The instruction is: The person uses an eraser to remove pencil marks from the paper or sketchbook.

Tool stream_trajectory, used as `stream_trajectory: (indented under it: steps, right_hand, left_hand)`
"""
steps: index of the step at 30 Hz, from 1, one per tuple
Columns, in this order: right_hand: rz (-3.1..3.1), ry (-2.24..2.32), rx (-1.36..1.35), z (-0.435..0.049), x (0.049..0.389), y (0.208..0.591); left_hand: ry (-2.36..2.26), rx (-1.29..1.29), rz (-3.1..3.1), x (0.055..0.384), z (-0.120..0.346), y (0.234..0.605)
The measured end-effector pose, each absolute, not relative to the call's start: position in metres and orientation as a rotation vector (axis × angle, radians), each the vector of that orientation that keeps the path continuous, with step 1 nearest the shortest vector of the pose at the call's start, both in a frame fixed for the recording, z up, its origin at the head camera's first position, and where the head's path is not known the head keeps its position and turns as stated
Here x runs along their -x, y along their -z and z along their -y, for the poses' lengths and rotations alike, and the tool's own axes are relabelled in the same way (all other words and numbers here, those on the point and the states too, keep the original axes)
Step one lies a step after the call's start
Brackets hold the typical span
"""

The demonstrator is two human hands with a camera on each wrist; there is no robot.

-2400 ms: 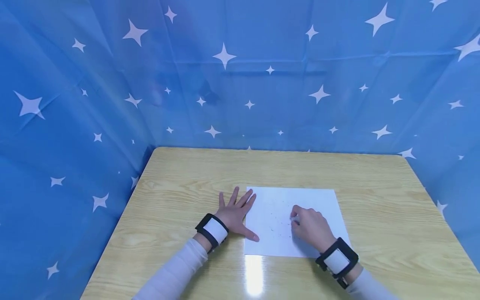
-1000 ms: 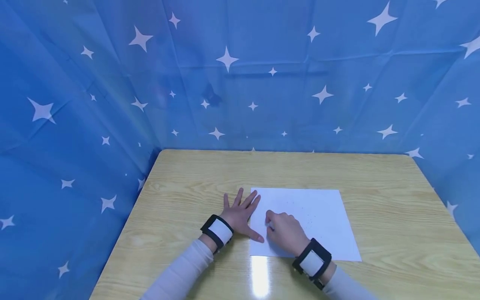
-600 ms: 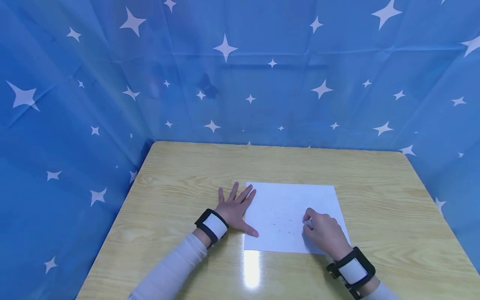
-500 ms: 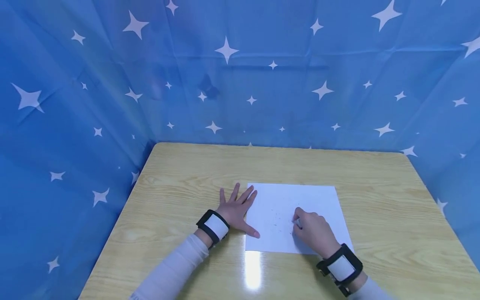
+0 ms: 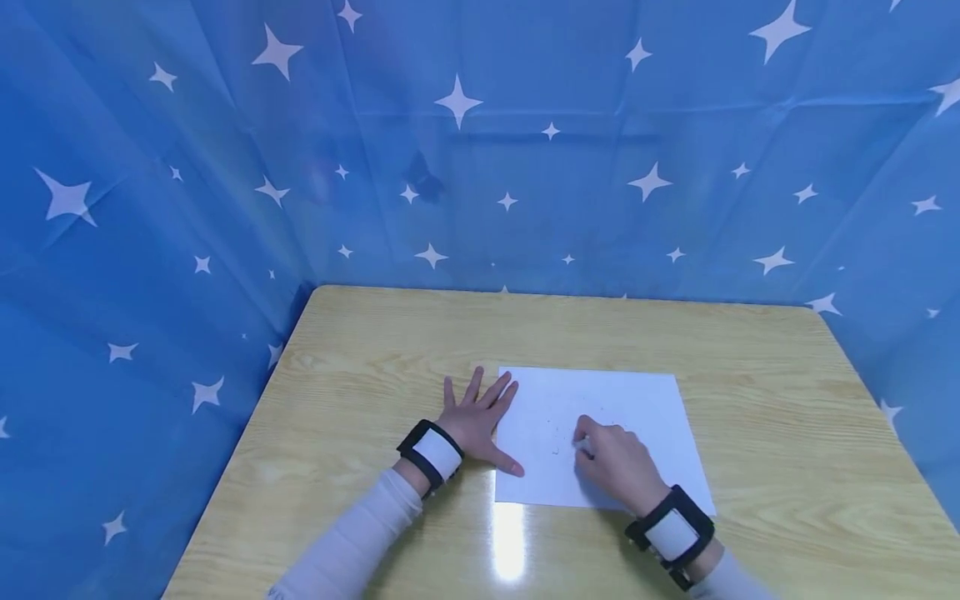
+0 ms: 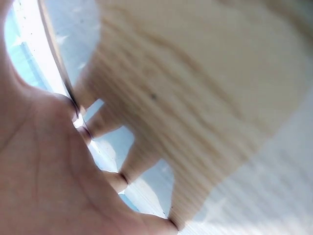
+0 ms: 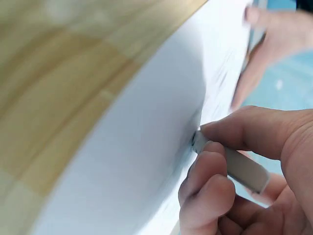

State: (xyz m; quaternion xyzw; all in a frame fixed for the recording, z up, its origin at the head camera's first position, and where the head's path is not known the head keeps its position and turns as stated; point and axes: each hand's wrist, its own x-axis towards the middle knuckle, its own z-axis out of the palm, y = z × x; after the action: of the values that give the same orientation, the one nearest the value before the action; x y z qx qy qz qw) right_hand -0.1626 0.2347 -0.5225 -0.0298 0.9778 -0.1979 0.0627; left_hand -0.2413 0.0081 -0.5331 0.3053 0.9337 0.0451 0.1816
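A white sheet of paper lies on the wooden table. My left hand is spread over the paper's left edge, its thumb and some fingertips on the sheet. In the left wrist view its palm faces the tabletop, fingers straight. My right hand pinches a whitish block eraser between thumb and curled fingers. The eraser's rounded, worn end meets the paper in the right wrist view. Small dark crumbs are scattered on the sheet left of the right hand; the hand covers part of the paper.
The pale wooden table reaches back to a blue curtain with white stars, which also hangs along both sides. A bright light reflection lies on the tabletop in front of the paper.
The right hand has swept across the paper with the eraser: from the left side to the right, then back leftward to the middle. Crumbs have shifted. The left hand stays in place.
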Motion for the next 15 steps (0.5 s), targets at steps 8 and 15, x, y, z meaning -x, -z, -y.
stream_trajectory:
  steps: [8, 15]
  right_hand:
    - [-3.046, 0.522, 0.025, -0.253, 0.157, 0.518]
    - [-3.013, 0.598, 0.348, -0.181, 0.172, 0.525]
  left_hand:
    - [-0.115, -0.85, -2.619, 0.245, -0.005, 0.518]
    - [-0.071, -0.849, -2.626, 0.241, -0.009, 0.525]
